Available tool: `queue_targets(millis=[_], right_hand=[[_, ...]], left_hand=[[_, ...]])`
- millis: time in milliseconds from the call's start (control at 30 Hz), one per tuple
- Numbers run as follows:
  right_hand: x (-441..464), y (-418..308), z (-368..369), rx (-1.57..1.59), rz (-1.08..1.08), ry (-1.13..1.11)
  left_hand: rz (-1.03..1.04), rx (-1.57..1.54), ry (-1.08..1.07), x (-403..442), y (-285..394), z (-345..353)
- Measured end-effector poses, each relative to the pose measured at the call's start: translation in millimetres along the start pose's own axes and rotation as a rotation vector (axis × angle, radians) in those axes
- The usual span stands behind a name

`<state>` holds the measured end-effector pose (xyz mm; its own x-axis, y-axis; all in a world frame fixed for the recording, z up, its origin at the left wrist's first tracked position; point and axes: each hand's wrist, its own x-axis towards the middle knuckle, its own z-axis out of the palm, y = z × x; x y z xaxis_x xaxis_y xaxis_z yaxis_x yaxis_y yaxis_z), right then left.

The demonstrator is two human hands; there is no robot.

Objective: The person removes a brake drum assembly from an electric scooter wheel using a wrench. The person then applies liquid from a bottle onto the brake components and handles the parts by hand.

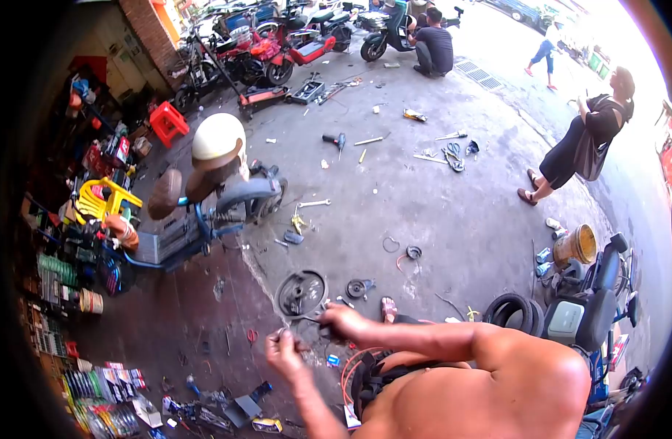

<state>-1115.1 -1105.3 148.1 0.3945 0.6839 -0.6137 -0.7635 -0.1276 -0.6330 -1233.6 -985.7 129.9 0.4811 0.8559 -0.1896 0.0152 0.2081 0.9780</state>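
Observation:
My left hand [285,352] is raised in front of my waist, its fingers pinched together around something too small to make out. Close beside it, my right hand [345,323] is closed, with a dark object [325,331] at its fingers whose kind I cannot tell. Just beyond both hands, a small black wheel [301,294] lies flat on the floor. A round dark hub-like part [356,288] rests to the right of the wheel. Red-handled scissors [252,336] lie on the floor left of my left hand.
A blue scooter [182,241] stands at left near a yellow chair [105,199]. A wrench [314,203] and a power drill [336,139] lie on the floor. Tyres [508,313] and a bucket [576,245] are at right. One person [585,135] stands; another [434,45] squats.

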Motion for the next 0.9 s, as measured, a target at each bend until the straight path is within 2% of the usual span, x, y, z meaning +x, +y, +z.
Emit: queue_targets(millis=[33, 67, 100, 167, 200, 233, 300, 333, 367, 433, 467, 500, 567, 633, 667, 700, 767, 800, 833, 900], right_hand=[[1, -28, -30, 0.017, 0.097, -0.146], [10, -42, -58, -0.079, 0.131, -0.296], [10, -56, -67, -0.06, 0.111, -0.336], [12, -76, -69, -0.066, 0.036, -0.218], [13, -79, -60, -0.018, -0.053, -0.106], [16, -76, -50, 0.024, -0.144, 0.004], [23, -58, -28, 0.039, -0.341, 0.212], [22, -63, -36, 0.061, -0.246, 0.199], [19, -70, -47, 0.085, -0.15, 0.186], [31, -82, -101, 0.027, -0.046, 0.019], [27, -90, -124, 0.041, 0.059, -0.195], [21, -96, -126, 0.087, 0.067, -0.244], [19, -95, -111, 0.144, -0.044, -0.044], [42, -70, -72, 0.236, -0.229, 0.278], [28, -74, -55, 0.315, -0.289, 0.322], [20, -82, -58, 0.309, -0.228, 0.244], [-2, -109, -90, 0.282, -0.124, 0.08], [-4, -111, -114, 0.201, -0.136, -0.083], [-13, -121, -119, 0.185, -0.071, -0.107], [-19, -126, -102, 0.324, -0.114, 0.0]], left_hand=[[-0.141, -0.066, -0.136, 15, 14, -3], [-0.161, -0.158, -0.269, 25, 19, -1], [-0.173, -0.131, -0.331, 30, 25, 10], [-0.068, -0.171, -0.172, 28, 26, 54], [0.088, -0.026, -0.072, 23, 21, 78], [0.138, 0.047, -0.015, 16, 14, 102], [0.373, 0.072, 0.041, 18, -10, 133], [0.271, 0.091, -0.027, 27, -7, 128], [0.059, -0.004, -0.151, 39, 2, 118], [-0.176, -0.082, -0.328, 67, 15, 96], [-0.204, -0.083, -0.478, 73, 20, 89], [-0.124, -0.051, -0.403, 72, 21, 96], [0.041, 0.002, -0.251, 54, 14, 125], [0.306, 0.101, -0.21, 39, -12, 155], [0.329, 0.142, -0.217, 44, -16, 155], [0.357, 0.184, -0.228, 53, -13, 154], [-0.024, 0.012, -0.416, 81, 26, 140], [-0.152, -0.043, -0.568, 95, 42, 132], [-0.163, 0.013, -0.707, 102, 48, 128], [-0.084, -0.011, -0.542, 93, 46, 144]])
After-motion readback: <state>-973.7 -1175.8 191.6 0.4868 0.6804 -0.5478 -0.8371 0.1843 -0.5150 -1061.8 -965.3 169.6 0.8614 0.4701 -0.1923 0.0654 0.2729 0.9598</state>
